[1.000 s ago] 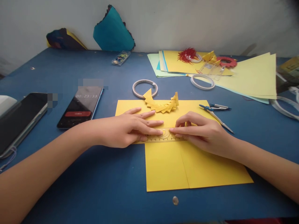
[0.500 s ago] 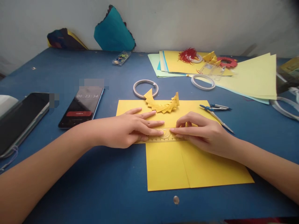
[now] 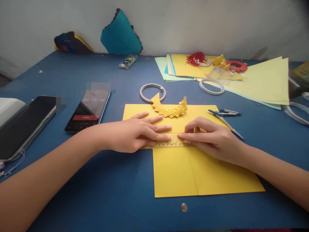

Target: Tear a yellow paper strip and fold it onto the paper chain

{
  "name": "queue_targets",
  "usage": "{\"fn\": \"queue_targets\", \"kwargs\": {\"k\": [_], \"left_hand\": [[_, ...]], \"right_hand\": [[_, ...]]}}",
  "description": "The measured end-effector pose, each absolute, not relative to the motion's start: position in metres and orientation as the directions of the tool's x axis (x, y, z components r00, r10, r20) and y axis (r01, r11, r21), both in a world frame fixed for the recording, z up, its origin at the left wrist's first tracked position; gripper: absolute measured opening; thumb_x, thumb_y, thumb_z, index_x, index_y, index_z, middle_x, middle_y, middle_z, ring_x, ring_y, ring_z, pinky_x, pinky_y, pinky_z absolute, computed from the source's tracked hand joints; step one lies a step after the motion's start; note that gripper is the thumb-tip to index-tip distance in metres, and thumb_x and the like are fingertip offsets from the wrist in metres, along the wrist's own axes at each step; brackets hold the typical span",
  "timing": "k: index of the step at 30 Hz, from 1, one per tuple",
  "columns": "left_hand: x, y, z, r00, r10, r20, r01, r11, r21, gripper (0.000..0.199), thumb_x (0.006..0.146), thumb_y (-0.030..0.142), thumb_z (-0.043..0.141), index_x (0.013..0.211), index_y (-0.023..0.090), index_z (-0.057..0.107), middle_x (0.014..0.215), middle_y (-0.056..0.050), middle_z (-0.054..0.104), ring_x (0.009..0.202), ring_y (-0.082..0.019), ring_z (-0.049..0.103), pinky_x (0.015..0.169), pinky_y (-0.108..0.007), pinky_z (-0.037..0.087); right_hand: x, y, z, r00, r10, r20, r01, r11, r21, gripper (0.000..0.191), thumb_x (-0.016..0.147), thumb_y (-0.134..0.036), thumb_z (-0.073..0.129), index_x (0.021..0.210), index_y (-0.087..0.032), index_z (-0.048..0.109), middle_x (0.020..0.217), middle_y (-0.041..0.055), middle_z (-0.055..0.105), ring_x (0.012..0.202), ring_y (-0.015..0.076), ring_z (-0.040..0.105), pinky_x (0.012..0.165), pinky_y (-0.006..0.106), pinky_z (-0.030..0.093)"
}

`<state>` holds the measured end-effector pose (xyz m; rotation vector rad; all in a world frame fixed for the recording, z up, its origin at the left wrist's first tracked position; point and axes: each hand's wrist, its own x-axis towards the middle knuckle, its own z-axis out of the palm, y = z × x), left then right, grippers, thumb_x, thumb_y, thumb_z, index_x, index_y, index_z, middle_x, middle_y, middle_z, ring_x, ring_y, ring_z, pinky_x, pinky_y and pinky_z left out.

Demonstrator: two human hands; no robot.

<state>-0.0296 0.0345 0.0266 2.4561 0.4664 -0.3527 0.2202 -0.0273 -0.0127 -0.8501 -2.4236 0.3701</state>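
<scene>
A clear plastic ruler [image 3: 166, 144] with a protractor cut-out lies across yellow paper sheets [image 3: 173, 174]. My left hand [image 3: 140, 133] rests flat with its fingers spread, its index fingertip and thumb pressing the ruler and the other fingers on the paper. At the ruler's right part, my right hand [image 3: 212, 137] has its index finger and thumb on it, the remaining fingers curled. The ruler's right end is hidden under that hand. Just beyond the fingers lies a curved chain of folded yellow paper [image 3: 170, 111]. A blue-and-silver compass [image 3: 227, 117] sits right of the paper.
Left of the paper lies a phone with a timer [image 3: 88, 111], and farther left a dark phone [image 3: 29, 125]. Behind are tape rolls [image 3: 142, 93], [image 3: 211, 86] and a stack of coloured paper [image 3: 263, 80] with red thread [image 3: 196, 59]. A teal paper piece [image 3: 122, 35] leans against the wall.
The whole view has shifted slightly, so everything appears a little farther right. Both hands keep the same places on the ruler and paper.
</scene>
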Motion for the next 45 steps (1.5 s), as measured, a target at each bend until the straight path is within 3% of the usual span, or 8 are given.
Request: {"fn": "queue_targets", "kwargs": {"k": [8, 12, 15, 21, 25, 31, 39, 45], "left_hand": [[-0.029, 0.035, 0.026, 0.900, 0.262, -0.348, 0.418, -0.746, 0.518, 0.043, 0.093, 0.024, 0.031, 0.131, 0.042, 0.032, 0.143, 0.015, 0.025, 0.137, -0.016, 0.004, 0.111, -0.038, -0.002], [-0.029, 0.035, 0.025, 0.905, 0.255, -0.342, 0.409, -0.745, 0.527, 0.042, 0.093, 0.026, 0.032, 0.131, 0.043, 0.031, 0.143, 0.014, 0.026, 0.137, -0.016, 0.004, 0.111, -0.039, -0.003], [-0.029, 0.035, 0.024, 0.906, 0.253, -0.339, 0.404, -0.754, 0.518, 0.042, 0.093, 0.026, 0.033, 0.131, 0.043, 0.032, 0.143, 0.014, 0.025, 0.137, -0.017, 0.005, 0.110, -0.040, -0.003], [-0.031, 0.035, 0.023, 0.907, 0.247, -0.342, 0.397, -0.772, 0.496, 0.041, 0.094, 0.026, 0.030, 0.132, 0.041, 0.032, 0.144, 0.014, 0.023, 0.137, -0.015, 0.003, 0.110, -0.040, -0.003], [-0.030, 0.035, 0.023, 0.908, 0.238, -0.344, 0.391, -0.777, 0.493, 0.040, 0.094, 0.027, 0.030, 0.132, 0.039, 0.032, 0.145, 0.012, 0.023, 0.137, -0.016, 0.002, 0.110, -0.042, -0.002], [-0.030, 0.034, 0.025, 0.905, 0.238, -0.352, 0.395, -0.776, 0.492, 0.041, 0.094, 0.026, 0.029, 0.133, 0.038, 0.032, 0.145, 0.013, 0.023, 0.137, -0.015, 0.001, 0.110, -0.040, -0.003], [-0.029, 0.035, 0.022, 0.915, 0.232, -0.331, 0.381, -0.772, 0.510, 0.043, 0.092, 0.023, 0.031, 0.133, 0.037, 0.034, 0.145, 0.012, 0.024, 0.137, -0.018, 0.002, 0.110, -0.041, -0.004], [-0.031, 0.034, 0.022, 0.920, 0.232, -0.315, 0.373, -0.764, 0.527, 0.045, 0.091, 0.020, 0.033, 0.132, 0.038, 0.034, 0.144, 0.012, 0.025, 0.137, -0.018, 0.003, 0.110, -0.041, -0.004]], "right_hand": [[0.219, -0.028, -0.013, -0.659, 0.618, 0.429, 0.526, 0.786, -0.323, 0.022, 0.085, -0.012, 0.050, 0.103, -0.017, 0.060, 0.086, 0.0090, 0.057, 0.076, 0.0158, 0.052, 0.067, 0.030, 0.046], [0.207, -0.043, -0.005, -0.715, 0.525, 0.462, 0.543, 0.833, -0.105, 0.036, 0.085, -0.040, 0.050, 0.110, -0.014, 0.056, 0.092, 0.0126, 0.062, 0.084, 0.0224, 0.054, 0.073, 0.039, 0.045], [0.192, -0.062, 0.003, -0.766, 0.503, 0.401, 0.506, 0.856, -0.108, 0.059, 0.080, -0.060, 0.046, 0.110, -0.010, 0.056, 0.098, 0.0136, 0.063, 0.091, 0.0249, 0.054, 0.078, 0.041, 0.041], [0.162, -0.089, 0.010, -0.809, 0.535, 0.244, 0.560, 0.828, 0.043, 0.034, 0.086, -0.036, 0.042, 0.100, -0.011, 0.061, 0.099, 0.0115, 0.064, 0.087, 0.0264, 0.053, 0.078, 0.045, 0.036], [0.151, -0.090, 0.016, -0.853, 0.499, 0.154, 0.522, 0.828, 0.207, 0.026, 0.083, -0.029, 0.043, 0.085, -0.013, 0.063, 0.084, 0.0135, 0.063, 0.070, 0.0248, 0.052, 0.062, 0.042, 0.039], [0.143, -0.083, 0.027, -0.889, 0.448, 0.096, 0.456, 0.845, 0.279, 0.013, 0.075, -0.018, 0.047, 0.066, -0.017, 0.057, 0.057, 0.0066, 0.050, 0.048, 0.0177, 0.043, 0.042, 0.032, 0.028], [0.140, -0.089, 0.020, -0.810, 0.526, 0.258, 0.586, 0.747, 0.314, 0.017, 0.078, -0.010, 0.044, 0.066, -0.017, 0.053, 0.055, 0.0047, 0.053, 0.047, 0.0169, 0.043, 0.047, 0.032, 0.023], [0.158, -0.068, 0.015, -0.737, 0.653, 0.172, 0.648, 0.756, -0.091, 0.027, 0.083, -0.014, 0.041, 0.057, -0.018, 0.045, 0.050, -0.0003, 0.048, 0.044, 0.0115, 0.036, 0.048, 0.028, 0.021]]}}
